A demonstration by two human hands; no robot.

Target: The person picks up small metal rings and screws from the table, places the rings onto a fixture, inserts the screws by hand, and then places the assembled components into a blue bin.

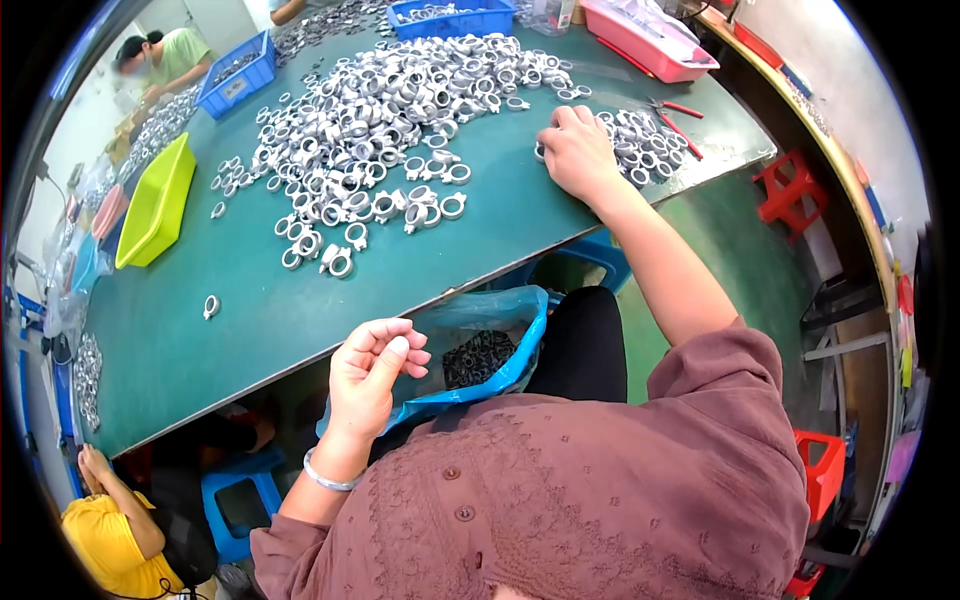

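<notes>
My right hand (582, 152) reaches across the green table with its fingers bent down at the left edge of a small heap of silver ring-shaped metal parts (645, 148). Part of one ring (540, 152) shows at its thumb side, and the fingers hide the rest. My left hand (372, 372) hovers over the table's front edge, palm turned inward, fingers loosely curled and apart, with nothing visible in it. Below it, on my lap, a blue plastic bag (535, 340) gapes open around small dark parts (478, 360). A large pile of similar silver rings (370, 110) covers the table's middle.
Blue bins (236, 82), a yellow-green basket (150, 215) and a pink tub (655, 45) stand around the table. Red-handled pliers (680, 125) lie beside the small heap. One ring (211, 306) lies alone at left. Other people sit at far left and lower left.
</notes>
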